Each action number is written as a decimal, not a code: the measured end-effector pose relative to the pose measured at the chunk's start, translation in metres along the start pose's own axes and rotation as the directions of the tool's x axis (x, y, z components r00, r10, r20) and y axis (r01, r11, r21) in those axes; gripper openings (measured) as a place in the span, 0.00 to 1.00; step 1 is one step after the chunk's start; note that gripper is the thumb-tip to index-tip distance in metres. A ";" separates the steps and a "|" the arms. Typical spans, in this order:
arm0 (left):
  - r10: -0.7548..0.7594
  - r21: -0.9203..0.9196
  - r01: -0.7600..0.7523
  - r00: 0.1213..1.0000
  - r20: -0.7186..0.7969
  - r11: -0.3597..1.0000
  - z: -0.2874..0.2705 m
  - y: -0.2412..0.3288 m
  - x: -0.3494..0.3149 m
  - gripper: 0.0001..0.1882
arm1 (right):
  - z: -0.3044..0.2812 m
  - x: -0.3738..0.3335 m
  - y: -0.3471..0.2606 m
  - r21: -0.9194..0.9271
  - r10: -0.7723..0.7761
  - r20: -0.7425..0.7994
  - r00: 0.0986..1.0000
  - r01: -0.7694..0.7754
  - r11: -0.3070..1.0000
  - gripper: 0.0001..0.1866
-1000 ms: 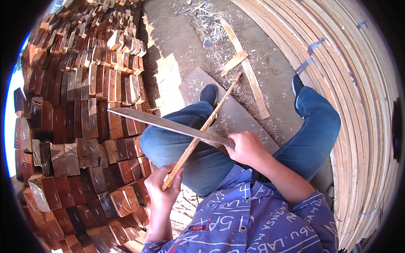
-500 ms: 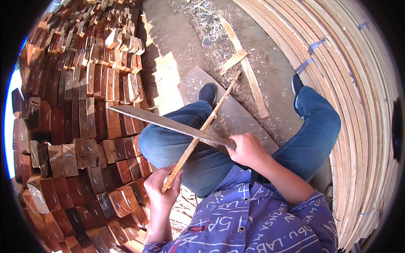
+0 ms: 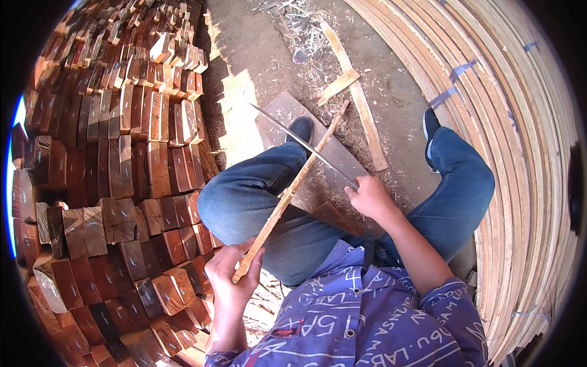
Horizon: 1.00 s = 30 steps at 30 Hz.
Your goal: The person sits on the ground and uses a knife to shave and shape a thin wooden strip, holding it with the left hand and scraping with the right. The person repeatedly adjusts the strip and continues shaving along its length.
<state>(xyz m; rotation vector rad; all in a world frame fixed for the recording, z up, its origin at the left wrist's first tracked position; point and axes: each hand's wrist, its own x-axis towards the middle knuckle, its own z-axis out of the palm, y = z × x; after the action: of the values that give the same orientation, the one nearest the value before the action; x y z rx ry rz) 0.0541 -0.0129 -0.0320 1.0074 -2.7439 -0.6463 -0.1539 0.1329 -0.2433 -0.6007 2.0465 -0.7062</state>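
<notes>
My left hand [image 3: 232, 275] grips the near end of a long thin wooden stick [image 3: 293, 189] that slants up and away across my left knee, its far tip resting on a flat grey board [image 3: 330, 150] on the ground. My right hand [image 3: 371, 197] is closed on the handle of a long flat blade [image 3: 302, 144], which crosses the stick's upper half and points up-left. I sit with both legs in blue jeans, feet in dark shoes on either side of the board.
A big stack of reddish-brown wood blocks [image 3: 116, 159] fills the left. Curved pale wooden slats [image 3: 526, 140] are piled along the right. Loose wood strips [image 3: 358, 98] and shavings lie on the dirt ground ahead.
The blade has swung from lying flat across my left knee, pointing left, to edge-on and pointing up-left, farther along the stick. My left hand and the stick have stayed in place.
</notes>
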 end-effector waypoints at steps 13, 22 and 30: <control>-0.063 -0.023 0.064 0.997 0.036 0.998 0.000 -0.005 -0.006 0.10 | 0.025 0.004 -0.003 -0.171 -0.273 -0.022 0.962 0.266 0.949 0.11; 0.042 0.036 -0.041 0.999 -0.026 0.999 0.001 0.002 -0.001 0.11 | -0.002 -0.048 -0.047 0.067 -0.378 0.059 0.924 0.374 0.925 0.11; 0.312 0.062 -0.320 0.944 0.111 0.945 0.002 0.014 -0.002 0.13 | -0.005 -0.027 0.001 -0.046 -0.140 0.046 0.989 0.142 0.989 0.15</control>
<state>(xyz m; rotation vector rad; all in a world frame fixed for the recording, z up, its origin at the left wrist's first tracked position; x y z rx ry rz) 0.0473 -0.0012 -0.0273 0.5365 -2.9456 -0.5501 -0.1445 0.1522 -0.2265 -0.7892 2.0008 -0.7197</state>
